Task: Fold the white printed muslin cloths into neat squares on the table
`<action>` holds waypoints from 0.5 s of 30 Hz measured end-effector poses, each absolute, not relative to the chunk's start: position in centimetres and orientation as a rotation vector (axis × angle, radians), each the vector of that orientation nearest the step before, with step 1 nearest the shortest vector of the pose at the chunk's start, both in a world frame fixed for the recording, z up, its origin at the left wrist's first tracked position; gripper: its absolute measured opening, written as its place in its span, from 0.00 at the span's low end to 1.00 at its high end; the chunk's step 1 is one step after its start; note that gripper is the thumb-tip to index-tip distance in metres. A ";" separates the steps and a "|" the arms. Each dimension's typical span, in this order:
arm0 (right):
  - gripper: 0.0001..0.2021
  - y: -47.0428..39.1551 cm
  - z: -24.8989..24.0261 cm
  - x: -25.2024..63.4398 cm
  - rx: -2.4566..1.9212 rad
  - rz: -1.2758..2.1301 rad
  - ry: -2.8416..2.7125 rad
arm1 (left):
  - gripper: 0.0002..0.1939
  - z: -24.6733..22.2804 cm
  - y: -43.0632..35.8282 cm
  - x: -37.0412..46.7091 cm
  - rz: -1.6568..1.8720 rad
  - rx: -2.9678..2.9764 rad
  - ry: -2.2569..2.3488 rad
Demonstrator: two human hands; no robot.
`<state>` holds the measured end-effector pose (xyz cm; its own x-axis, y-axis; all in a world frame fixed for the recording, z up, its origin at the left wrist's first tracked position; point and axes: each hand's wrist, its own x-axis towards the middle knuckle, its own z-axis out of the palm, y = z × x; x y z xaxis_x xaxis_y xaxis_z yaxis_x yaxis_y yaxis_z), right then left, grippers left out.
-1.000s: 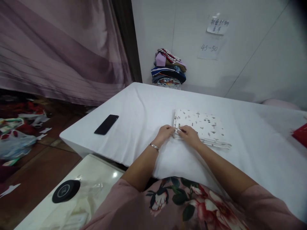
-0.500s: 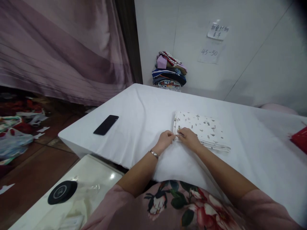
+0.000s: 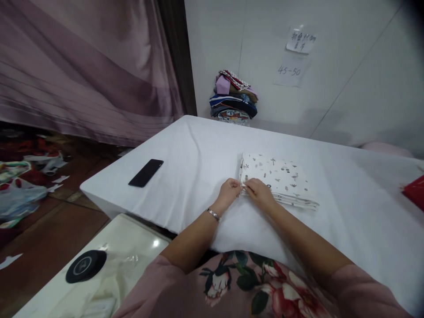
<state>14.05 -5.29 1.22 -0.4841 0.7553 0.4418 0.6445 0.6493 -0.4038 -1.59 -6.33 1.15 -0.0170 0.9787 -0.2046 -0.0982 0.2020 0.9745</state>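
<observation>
A white cloth with small printed figures [image 3: 281, 174] lies folded into a layered rectangle on the table. At its near left corner, my left hand [image 3: 229, 193] pinches the edge between thumb and fingers; a bracelet circles that wrist. My right hand [image 3: 260, 192] is closed on the same corner, its fingertips almost touching those of the left. The bit of fabric between the fingertips is mostly hidden.
White cloth covers the table [image 3: 205, 168]. A black phone [image 3: 146, 172] lies to the left, and a red object [image 3: 414, 193] at the far right. Folded fabrics [image 3: 233, 98] are stacked by the wall. A lower white surface [image 3: 132, 232] holds a round black object [image 3: 86, 266].
My right fingers have drawn closer together at the cloth's corner, near the left fingertips. Both hands stay in nearly the same place, and the folded cloth has hardly moved.
</observation>
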 end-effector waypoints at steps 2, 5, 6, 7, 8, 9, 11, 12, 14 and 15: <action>0.09 -5.4 1.2 14.0 -1.058 0.241 -2.304 | 0.10 1.3 -6.4 -1.6 1.113 0.959 1.247; 0.11 -5.5 1.3 14.1 -1.058 0.249 -2.350 | 0.11 1.4 -6.3 -1.6 1.106 0.948 1.211; 0.10 -5.5 1.3 14.0 -1.078 0.263 -2.346 | 0.11 1.4 -6.3 -1.7 1.105 0.949 1.193; 0.09 -5.5 1.3 14.0 -1.104 0.291 -2.325 | 0.11 1.3 -6.2 -1.8 1.106 0.955 1.177; 0.08 -5.4 1.2 14.0 -1.129 0.335 -2.285 | 0.11 1.3 -6.1 -1.9 1.113 0.968 1.171; 0.08 -5.3 1.2 14.0 -1.152 0.394 -2.220 | 0.11 1.2 -6.0 -2.1 1.129 0.989 1.183; 0.08 -5.0 1.1 14.1 -1.197 0.536 -2.037 | 0.09 1.0 -5.7 -2.5 1.165 1.054 1.260; 0.08 -4.9 1.1 14.2 -1.218 0.615 -1.937 | 0.07 0.9 -5.7 -2.7 1.168 1.093 1.315; 0.09 -4.7 1.2 14.4 -1.243 0.764 -1.769 | 0.07 0.7 -5.7 -2.9 1.111 1.174 1.401; 0.10 -4.7 1.2 14.6 -1.242 0.820 -1.723 | 0.09 0.6 -5.8 -2.9 1.063 1.213 1.415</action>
